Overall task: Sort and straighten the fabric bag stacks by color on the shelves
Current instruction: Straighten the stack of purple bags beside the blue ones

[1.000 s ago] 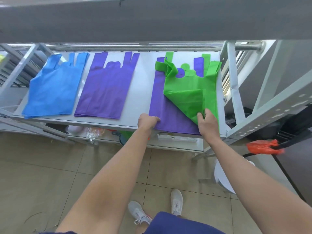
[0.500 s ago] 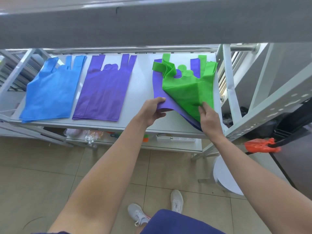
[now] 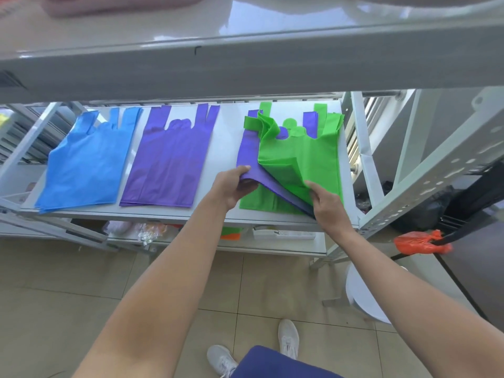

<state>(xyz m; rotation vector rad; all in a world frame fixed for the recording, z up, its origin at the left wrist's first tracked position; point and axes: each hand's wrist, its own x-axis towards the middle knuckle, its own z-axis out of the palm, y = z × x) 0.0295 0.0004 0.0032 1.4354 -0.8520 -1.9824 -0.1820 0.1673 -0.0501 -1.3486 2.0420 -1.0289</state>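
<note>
Three piles lie on the grey shelf (image 3: pixel 226 137). A blue bag stack (image 3: pixel 87 162) is at the left, a flat purple bag stack (image 3: pixel 169 162) in the middle, and a mixed pile at the right. In that pile a crumpled green bag (image 3: pixel 302 151) lies on a purple bag (image 3: pixel 246 156), with another green bag (image 3: pixel 261 200) flat underneath. My left hand (image 3: pixel 231 186) grips the purple bag's lower left corner and holds it lifted. My right hand (image 3: pixel 326 203) pinches the purple and top green layers at the pile's front right.
The upper shelf's edge (image 3: pixel 245 69) hangs low over the work shelf. A perforated metal upright (image 3: pixel 425 181) stands right of the pile. An orange plastic bag (image 3: pixel 417 242) hangs at the right. A white stool (image 3: pixel 365 296) stands on the tiled floor, and a lower shelf (image 3: pixel 191 233) holds clutter.
My left hand has lifted the purple bag's front corner up and back, uncovering a green bag beneath it. My right hand has stayed at the front right edge of the pile.
</note>
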